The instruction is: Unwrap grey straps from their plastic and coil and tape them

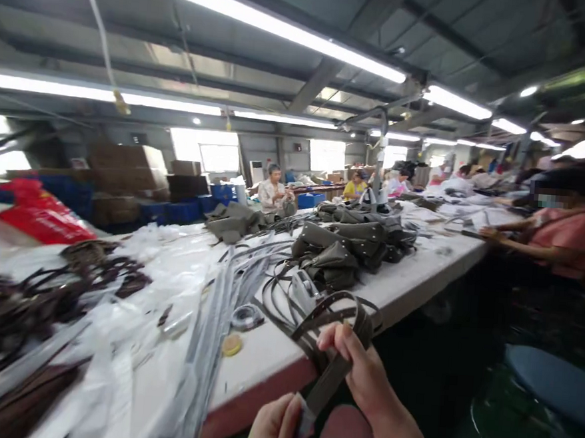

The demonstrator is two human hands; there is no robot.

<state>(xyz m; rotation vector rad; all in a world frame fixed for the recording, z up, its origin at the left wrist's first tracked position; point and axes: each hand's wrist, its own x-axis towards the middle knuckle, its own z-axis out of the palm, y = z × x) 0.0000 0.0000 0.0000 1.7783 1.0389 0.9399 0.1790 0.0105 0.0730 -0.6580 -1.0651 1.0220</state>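
Note:
A dark olive strap (328, 382) with small studs runs between my two hands in front of the table edge. My right hand (357, 367) pinches it near its upper part, where it loops back onto the table. My left hand (275, 428), low in the frame, grips its lower end. More looped olive straps (291, 299) lie on the white table (419, 274) just beyond my right hand.
Olive bags (351, 246) are piled mid-table, grey strips (216, 307) and clear plastic lie to the left, dark brown straps (26, 300) at far left. A person in pink (567, 231) works at the right; others sit further back. A blue stool (552, 380) stands lower right.

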